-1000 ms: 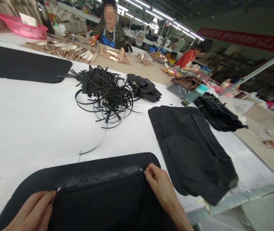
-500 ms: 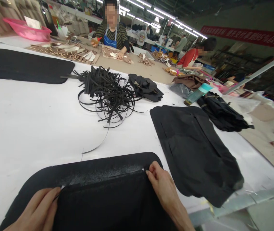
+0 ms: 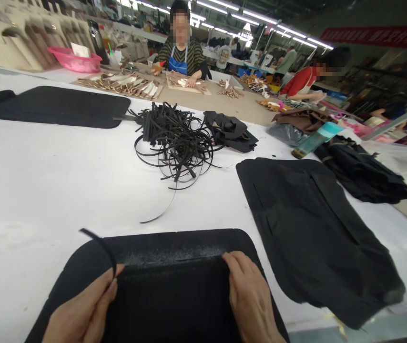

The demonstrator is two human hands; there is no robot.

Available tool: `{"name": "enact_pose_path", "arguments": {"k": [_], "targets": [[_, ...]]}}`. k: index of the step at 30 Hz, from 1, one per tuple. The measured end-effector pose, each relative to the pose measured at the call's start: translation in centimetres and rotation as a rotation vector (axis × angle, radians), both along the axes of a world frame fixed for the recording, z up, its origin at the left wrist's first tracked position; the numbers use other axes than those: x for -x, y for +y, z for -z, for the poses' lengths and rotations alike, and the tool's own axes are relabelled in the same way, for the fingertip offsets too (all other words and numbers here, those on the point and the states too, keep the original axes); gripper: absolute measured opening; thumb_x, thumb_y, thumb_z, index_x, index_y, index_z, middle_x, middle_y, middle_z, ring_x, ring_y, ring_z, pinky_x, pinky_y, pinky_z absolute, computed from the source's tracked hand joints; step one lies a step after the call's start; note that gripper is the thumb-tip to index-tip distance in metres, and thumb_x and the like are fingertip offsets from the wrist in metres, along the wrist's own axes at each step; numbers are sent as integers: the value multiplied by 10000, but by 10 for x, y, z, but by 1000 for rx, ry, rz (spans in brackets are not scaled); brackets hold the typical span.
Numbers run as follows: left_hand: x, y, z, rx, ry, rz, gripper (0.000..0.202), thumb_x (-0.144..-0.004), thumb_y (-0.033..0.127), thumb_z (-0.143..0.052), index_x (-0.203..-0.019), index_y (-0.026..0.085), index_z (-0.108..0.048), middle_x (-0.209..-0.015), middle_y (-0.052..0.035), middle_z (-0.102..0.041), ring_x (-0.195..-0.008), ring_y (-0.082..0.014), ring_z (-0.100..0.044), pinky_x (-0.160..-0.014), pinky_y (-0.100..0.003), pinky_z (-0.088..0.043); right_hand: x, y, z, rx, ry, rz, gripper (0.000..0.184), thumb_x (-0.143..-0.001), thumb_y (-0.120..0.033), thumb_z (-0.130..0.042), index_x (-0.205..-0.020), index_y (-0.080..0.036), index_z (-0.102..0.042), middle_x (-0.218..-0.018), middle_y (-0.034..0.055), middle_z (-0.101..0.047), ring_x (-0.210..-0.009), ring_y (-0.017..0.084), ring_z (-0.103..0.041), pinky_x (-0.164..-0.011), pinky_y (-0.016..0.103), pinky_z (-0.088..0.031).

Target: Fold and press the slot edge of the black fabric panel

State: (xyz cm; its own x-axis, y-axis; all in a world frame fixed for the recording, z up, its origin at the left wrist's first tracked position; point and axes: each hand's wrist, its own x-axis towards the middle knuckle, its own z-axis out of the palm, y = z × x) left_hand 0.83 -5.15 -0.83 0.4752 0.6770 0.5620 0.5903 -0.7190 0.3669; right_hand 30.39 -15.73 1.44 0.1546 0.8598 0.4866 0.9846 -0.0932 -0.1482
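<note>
- At 6 o'clock, nearest the wearer: black panel [image 3: 189, 239] flat on the white tabletop [image 3: 60, 195]; dark upper layer [image 3: 171, 302] over its near part. Whitish speckled band [image 3: 173, 257] along the layer's far edge.
- 7 o'clock: left hand [image 3: 84, 305], thumb and fingers pinching a black strip [image 3: 106, 248]; its free end points to 10 o'clock.
- 5 o'clock: right hand [image 3: 251, 293], fingertips bent at the layer's far corner; gripping or merely pressing, cannot tell.
- 4 o'clock: second black panel [image 3: 318, 233], slit and creased, apart from the first.
- 11 o'clock, near centre: tangle of black strips [image 3: 175, 140]. Folded black bundle [image 3: 228, 131] just beside it, toward 1 o'clock.
- Between 2 and 3 o'clock: translucent bottle [image 3: 316, 140], teal cap, brownish matter at its base. Grey plastic bag [image 3: 286, 135] just beside; contents indistinct.
- 10 o'clock: dark rounded panel [image 3: 60, 107]. Beyond: pink basin [image 3: 75, 61] with a white card [image 3: 80, 50] in it, remainder hidden by the wall; dark flask [image 3: 98, 43] alongside, contents not visible.
- 12 o'clock, far: co-worker in blue apron [image 3: 178, 62] at the brown worktop [image 3: 210, 102].
</note>
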Motion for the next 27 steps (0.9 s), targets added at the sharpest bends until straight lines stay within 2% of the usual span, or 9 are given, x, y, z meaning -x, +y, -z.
{"name": "enact_pose_path", "arguments": {"k": [3, 6, 10, 16, 21, 24, 27], "targets": [[-26, -2, -14, -182, 105, 237, 356, -839, 114, -409, -1178, 143, -515, -1124, -49, -613, -1035, -124, -576, -980, -196, -421, 29, 11, 0, -19, 15, -162, 321, -852, -73, -321, -1018, -188, -572, -947, 41, -567, -822, 185, -494, -728, 317, -368], [-48, -4, -22, -302, 248, 366, 471, -765, 24, -349, -1173, 146, -549, -1246, -45, -543, -1194, -151, -466, -1060, -276, -356, 49, 23, 10, -11, -68, -223, 315, -855, -90, -372, -1064, -212, -573, -974, 29, -575, -868, 179, -505, -771, 313, -384], [-60, -3, -13, -366, 360, 428, 511, -739, 5, -342, -1179, 139, -566, -1311, -53, -485, -1270, -193, -380, -1017, -315, -410, 54, 31, 23, 5, -174, -211, 292, -887, -130, -382, -1093, -222, -567, -1001, 45, -569, -894, 196, -504, -784, 333, -398], [-59, -1, 5, -346, 407, 473, 519, -759, 30, -386, -1260, 100, -505, -1400, -92, -365, -1312, -239, -305, -979, -330, -450, 50, 33, 24, 2, -227, -260, 331, -886, -146, -333, -1112, -205, -566, -1010, 69, -564, -897, 216, -492, -779, 358, -396], [-59, 0, 5, -344, 430, 498, 504, -778, 54, -391, -1269, 87, -498, -1390, -111, -374, -1312, -260, -302, -970, -365, -458, 51, 34, 26, 4, -239, -257, 318, -872, -130, -346, -1084, -202, -572, -1003, 69, -560, -880, 217, -487, -769, 364, -382], [-60, 0, 3, -346, 413, 479, 492, -777, 35, -383, -1247, 88, -518, -1374, -101, -400, -1313, -242, -304, -974, -352, -455, 52, 33, 28, 7, -235, -249, 320, -875, -140, -354, -1107, -202, -564, -1020, 74, -557, -891, 217, -489, -784, 369, -377], [-61, 0, -1, -348, 382, 480, 483, -781, 22, -368, -1223, 108, -541, -1353, -77, -432, -1318, -223, -298, -985, -346, -442, 50, 31, 28, -43, -193, -255, 319, -912, -155, -315, -1093, -193, -575, -993, 42, -576, -883, 194, -496, -797, 355, -371]]}}
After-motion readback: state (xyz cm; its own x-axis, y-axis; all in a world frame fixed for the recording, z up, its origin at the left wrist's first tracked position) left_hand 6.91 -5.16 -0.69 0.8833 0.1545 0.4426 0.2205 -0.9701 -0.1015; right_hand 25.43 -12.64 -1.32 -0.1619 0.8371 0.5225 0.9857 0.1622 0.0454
